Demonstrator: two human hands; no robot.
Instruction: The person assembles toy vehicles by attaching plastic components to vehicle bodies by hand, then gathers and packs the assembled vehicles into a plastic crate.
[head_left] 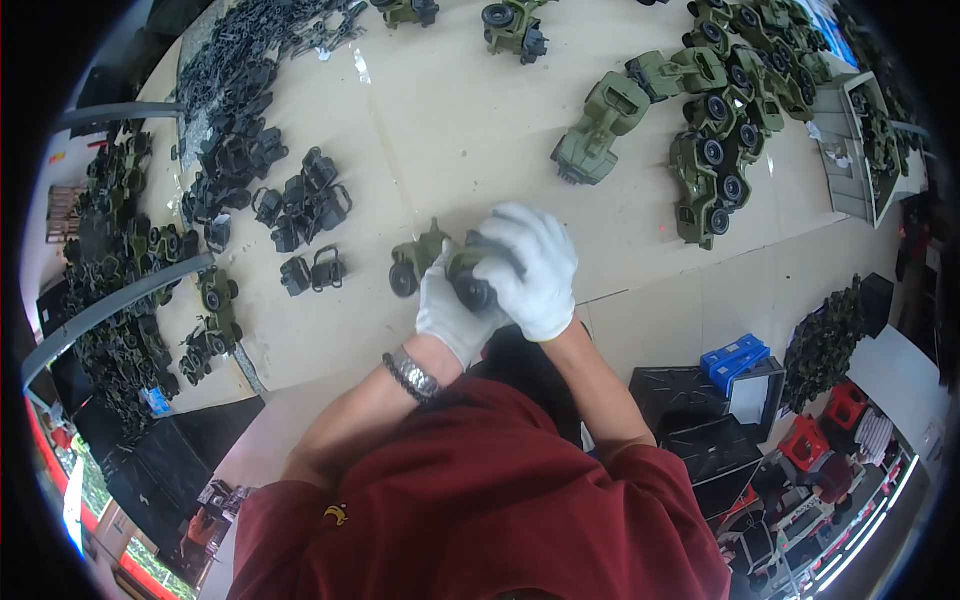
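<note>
Both my hands wear white gloves and grip one olive-green toy truck point(425, 258) with black wheels, held just above the pale table point(440, 130). My left hand point(450, 318) cups the truck from below, near its rear wheel. My right hand point(535, 265) closes over the top of it and covers a dark part; what that part is stays hidden. A metal bracelet sits on my left wrist.
Loose black plastic parts point(300, 205) lie left of my hands, with a bigger heap at the table's far left. Several finished green trucks point(725, 130) crowd the right side. More green parts fill the left bench point(120, 290). Blue and black crates point(735, 365) stand lower right.
</note>
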